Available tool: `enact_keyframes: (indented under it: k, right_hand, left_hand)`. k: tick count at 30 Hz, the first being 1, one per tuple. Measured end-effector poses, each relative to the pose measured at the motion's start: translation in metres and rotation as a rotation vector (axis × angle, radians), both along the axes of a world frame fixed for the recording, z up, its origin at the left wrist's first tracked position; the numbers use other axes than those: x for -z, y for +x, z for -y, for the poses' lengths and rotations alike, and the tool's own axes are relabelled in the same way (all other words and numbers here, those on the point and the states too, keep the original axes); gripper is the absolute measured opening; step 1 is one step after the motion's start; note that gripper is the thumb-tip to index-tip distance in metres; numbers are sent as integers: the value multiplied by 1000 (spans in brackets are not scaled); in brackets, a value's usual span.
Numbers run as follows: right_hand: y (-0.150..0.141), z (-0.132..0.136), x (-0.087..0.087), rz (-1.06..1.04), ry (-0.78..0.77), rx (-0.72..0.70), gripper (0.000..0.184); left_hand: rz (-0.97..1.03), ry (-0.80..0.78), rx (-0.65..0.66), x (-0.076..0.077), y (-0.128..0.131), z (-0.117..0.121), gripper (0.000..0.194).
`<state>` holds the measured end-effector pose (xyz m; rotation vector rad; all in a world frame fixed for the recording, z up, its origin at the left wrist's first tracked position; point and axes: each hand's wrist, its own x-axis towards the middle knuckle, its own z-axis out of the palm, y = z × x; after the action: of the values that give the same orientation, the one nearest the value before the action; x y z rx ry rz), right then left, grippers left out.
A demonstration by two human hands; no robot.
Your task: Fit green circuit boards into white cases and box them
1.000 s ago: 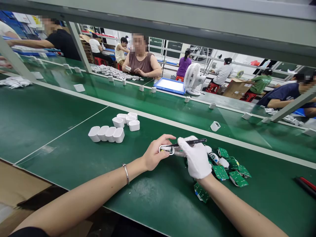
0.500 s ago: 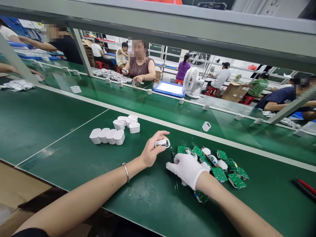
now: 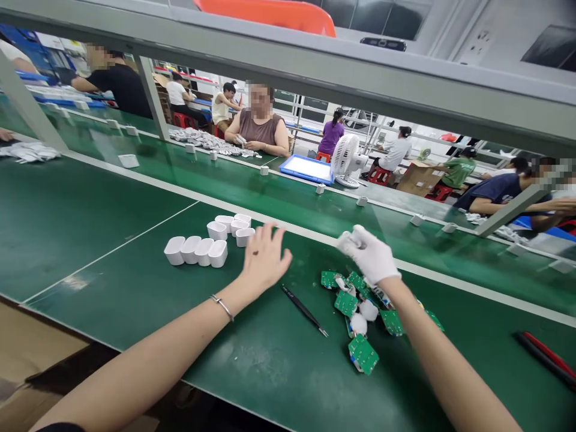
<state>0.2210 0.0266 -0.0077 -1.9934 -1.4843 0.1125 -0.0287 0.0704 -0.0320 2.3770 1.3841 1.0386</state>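
Observation:
My left hand (image 3: 264, 258) is bare, with fingers spread and nothing in it. It is beside a group of open white plastic cups (image 3: 218, 253), nearest to the cup at the group's right end. My right hand (image 3: 369, 255), in a white glove, is over the pale strip along the conveyor, its fingers curled together. Whether a white piece is in them cannot be made out against the glove. Below it lies a loose pile of green circuit boards (image 3: 363, 354) with white parts attached. Black tweezers (image 3: 306, 312) rest on the green table between my hands.
A green conveyor (image 3: 216, 180) with white pieces runs behind the strip. A grey shelf beam (image 3: 288, 57) crosses above. A red-and-black tool (image 3: 546, 360) lies at right. Co-workers sit across the line, near a white fan (image 3: 345, 157) and a blue tray (image 3: 308, 169).
The white housing has left my left hand, which has opened and moved left towards the cups. My gloved right hand has moved up and right to the conveyor strip. The tweezers now lie on the table.

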Motion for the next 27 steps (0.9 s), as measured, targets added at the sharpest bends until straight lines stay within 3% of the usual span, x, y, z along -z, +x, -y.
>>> enact_keyframes:
  k: [2, 5, 8, 12, 14, 16, 17, 19, 21, 23, 25, 27]
  right_hand:
    - [47, -15, -8, 123, -162, 288, 45]
    - [100, -28, -12, 155, -263, 437, 35]
    - [118, -31, -10, 158, -355, 434, 34]
    - [95, -21, -16, 202, -365, 281, 53]
    - [70, -6, -23, 219, -357, 85, 62]
    - [43, 15, -29, 187, -389, -258, 54]
    - [30, 25, -31, 148, -398, -515, 47]
    - [9, 40, -31, 96, -378, -744, 44]
    - [-3, 46, -28, 76, -387, -745, 47]
    - [-5, 45, -24, 18, -435, -689, 39]
    - [2, 40, -20, -122, -450, -647, 25]
    - [14, 36, -16, -281, -435, -587, 23]
  left_hand:
    - [-227, 113, -268, -3, -10, -10, 43]
    - [-501, 99, -391, -2, -21, -20, 35]
    - [-601, 94, -405, -1, -26, -22, 33]
    - [-546, 96, -409, -1, -23, -22, 33]
    - [-535, 43, -286, 1, -20, -25, 35]
    - [-509, 2, -35, 5, -16, -29, 40]
    - [-472, -11, 106, 8, -15, -31, 42]
    - [-366, -34, 329, 13, -12, -32, 43]
    - [-281, -87, 447, 16, -10, -29, 40]
    - [-259, -145, 512, 15, -9, -21, 32]
    - [-250, -196, 570, 11, -7, -12, 21]
    - [-210, -239, 579, 7, -6, -3, 16]
